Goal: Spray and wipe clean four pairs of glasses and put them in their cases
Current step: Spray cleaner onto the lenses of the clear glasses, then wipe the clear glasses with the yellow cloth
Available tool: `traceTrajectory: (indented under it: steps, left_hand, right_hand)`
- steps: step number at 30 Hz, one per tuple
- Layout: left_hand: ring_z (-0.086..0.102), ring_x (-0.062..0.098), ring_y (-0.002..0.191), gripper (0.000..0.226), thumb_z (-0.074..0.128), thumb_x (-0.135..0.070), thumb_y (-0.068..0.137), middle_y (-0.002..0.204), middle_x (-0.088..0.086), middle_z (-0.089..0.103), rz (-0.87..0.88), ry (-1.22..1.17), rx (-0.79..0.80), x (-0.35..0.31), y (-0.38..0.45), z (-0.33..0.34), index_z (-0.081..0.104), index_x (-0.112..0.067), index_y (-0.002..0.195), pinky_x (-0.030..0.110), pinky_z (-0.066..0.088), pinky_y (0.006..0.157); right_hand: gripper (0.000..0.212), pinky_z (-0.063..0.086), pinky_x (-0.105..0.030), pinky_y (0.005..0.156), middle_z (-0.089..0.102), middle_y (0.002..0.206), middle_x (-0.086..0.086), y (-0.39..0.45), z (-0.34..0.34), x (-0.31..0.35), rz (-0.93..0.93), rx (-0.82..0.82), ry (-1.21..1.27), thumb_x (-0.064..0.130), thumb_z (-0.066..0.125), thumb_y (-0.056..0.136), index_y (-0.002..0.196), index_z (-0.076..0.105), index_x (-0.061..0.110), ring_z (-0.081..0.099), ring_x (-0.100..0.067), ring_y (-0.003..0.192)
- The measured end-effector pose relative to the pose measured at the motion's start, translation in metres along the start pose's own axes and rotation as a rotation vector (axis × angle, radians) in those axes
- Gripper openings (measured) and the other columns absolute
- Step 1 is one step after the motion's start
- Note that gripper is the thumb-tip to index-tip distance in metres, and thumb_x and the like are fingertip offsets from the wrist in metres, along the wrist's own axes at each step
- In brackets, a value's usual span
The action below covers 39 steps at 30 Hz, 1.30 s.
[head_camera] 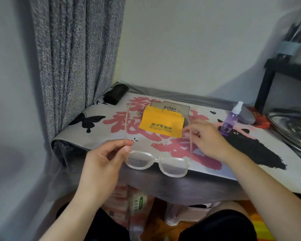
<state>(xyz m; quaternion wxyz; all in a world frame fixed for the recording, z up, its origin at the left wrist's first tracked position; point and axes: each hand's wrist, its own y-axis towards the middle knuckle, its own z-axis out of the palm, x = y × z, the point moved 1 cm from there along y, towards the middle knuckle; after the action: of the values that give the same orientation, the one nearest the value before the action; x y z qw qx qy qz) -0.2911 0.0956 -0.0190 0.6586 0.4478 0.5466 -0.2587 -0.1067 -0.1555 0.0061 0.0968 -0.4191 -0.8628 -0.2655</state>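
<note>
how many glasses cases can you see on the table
2 clearly: a black case at the table's far left corner by the curtain, and a grey case at the far right behind the purple spray bottle. Others may be hidden.

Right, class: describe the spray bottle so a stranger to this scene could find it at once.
Start at the printed table mat and follow it to its right end. There, just past the right hand, the spray bottle stands upright. It alone is see-through purple with a white nozzle; the grey case behind it lies flat.
</note>
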Motion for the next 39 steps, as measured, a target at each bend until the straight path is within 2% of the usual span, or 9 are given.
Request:
traceTrajectory:
  steps: [2, 5, 12, 19, 22, 25, 28, 34, 39]
  left_hand:
    - [0.066, 0.006, 0.079, 0.026, 0.069, -0.013, 0.093, 0.089, -0.003, 0.073, 0.055, 0.022, 0.030, -0.001, 0.001, -0.002, 0.079, -0.037, 0.094, 0.024, 0.052, 0.078]
    - [0.061, 0.007, 0.076, 0.026, 0.068, -0.018, 0.090, 0.084, -0.002, 0.065, 0.161, 0.025, 0.076, -0.003, 0.001, -0.004, 0.078, -0.041, 0.096, 0.024, 0.048, 0.074]
    - [0.060, 0.007, 0.076, 0.026, 0.072, -0.012, 0.087, 0.084, 0.003, 0.064, 0.337, -0.013, 0.125, -0.005, -0.004, -0.007, 0.077, -0.033, 0.100, 0.017, 0.048, 0.072]
    - [0.063, 0.006, 0.081, 0.028, 0.071, -0.014, 0.087, 0.087, -0.005, 0.066, 0.321, -0.059, 0.158, -0.007, -0.007, -0.004, 0.078, -0.035, 0.103, 0.015, 0.047, 0.076]
    - [0.062, 0.005, 0.080, 0.027, 0.071, -0.014, 0.086, 0.085, -0.009, 0.065, 0.338, -0.079, 0.181, -0.010, -0.010, -0.002, 0.078, -0.033, 0.103, 0.015, 0.047, 0.076]
    - [0.061, 0.005, 0.079, 0.021, 0.074, -0.015, 0.087, 0.084, -0.012, 0.064, 0.384, -0.073, 0.203, -0.016, -0.012, -0.002, 0.078, -0.027, 0.104, 0.016, 0.047, 0.076]
    - [0.062, 0.013, 0.078, 0.021, 0.072, -0.011, 0.087, 0.083, -0.006, 0.064, 0.464, -0.013, 0.232, -0.021, -0.015, -0.002, 0.077, -0.022, 0.105, 0.022, 0.050, 0.074]
    - [0.062, 0.024, 0.076, 0.022, 0.071, -0.014, 0.087, 0.082, 0.003, 0.062, 0.454, -0.022, 0.310, -0.022, -0.020, -0.002, 0.077, -0.022, 0.106, 0.025, 0.049, 0.070]
    - [0.062, 0.026, 0.076, 0.022, 0.072, -0.015, 0.087, 0.083, 0.003, 0.063, 0.441, -0.013, 0.321, -0.019, -0.019, -0.001, 0.078, -0.025, 0.106, 0.035, 0.051, 0.069]
  right_hand:
    - [0.022, 0.043, -0.012, 0.091, 0.058, 0.108, 0.004, 0.017, 0.008, 0.002, -0.012, 0.125, -0.016, 0.011, 0.072, 0.091, 0.113, 0.073, 0.016, 0.060, -0.008, 0.094]
    - [0.021, 0.045, -0.030, 0.094, 0.057, 0.109, 0.005, 0.040, 0.016, 0.003, 0.005, 0.196, -0.107, 0.015, 0.070, 0.093, 0.113, 0.074, 0.017, 0.058, -0.018, 0.101]
    - [0.013, 0.051, -0.039, 0.081, 0.062, 0.094, 0.002, 0.044, 0.020, 0.021, 0.022, 0.101, -0.246, 0.015, 0.059, 0.096, 0.088, 0.069, 0.018, 0.061, -0.024, 0.091]
    - [0.018, 0.033, -0.020, 0.053, 0.049, 0.062, 0.009, 0.039, -0.074, 0.113, 0.101, -0.254, 0.261, 0.017, 0.052, 0.093, 0.080, 0.064, 0.015, 0.044, -0.002, 0.056]
    - [0.023, 0.036, -0.031, 0.068, 0.043, 0.067, 0.000, 0.020, -0.094, 0.130, 0.176, -0.076, 0.509, 0.026, 0.056, 0.096, 0.075, 0.062, 0.019, 0.044, -0.013, 0.066]
    - [0.039, 0.041, -0.043, 0.072, 0.046, 0.080, -0.006, -0.004, -0.086, 0.130, 0.265, 0.245, 0.445, 0.039, 0.058, 0.095, 0.091, 0.058, -0.001, 0.047, -0.025, 0.076]
    - [0.039, 0.037, -0.043, 0.070, 0.043, 0.075, -0.006, -0.024, -0.068, 0.125, 0.309, 0.329, 0.380, 0.041, 0.059, 0.090, 0.083, 0.056, 0.003, 0.045, -0.023, 0.072]
    - [0.042, 0.027, -0.033, 0.058, 0.037, 0.054, 0.008, -0.030, -0.064, 0.119, 0.324, 0.086, 0.185, 0.036, 0.047, 0.104, 0.070, 0.052, 0.011, 0.037, -0.017, 0.057]
    - [0.039, 0.025, -0.035, 0.054, 0.047, 0.068, -0.001, -0.022, -0.070, 0.115, 0.258, -0.102, -0.017, 0.043, 0.040, 0.105, 0.077, 0.044, 0.016, 0.045, -0.017, 0.064]
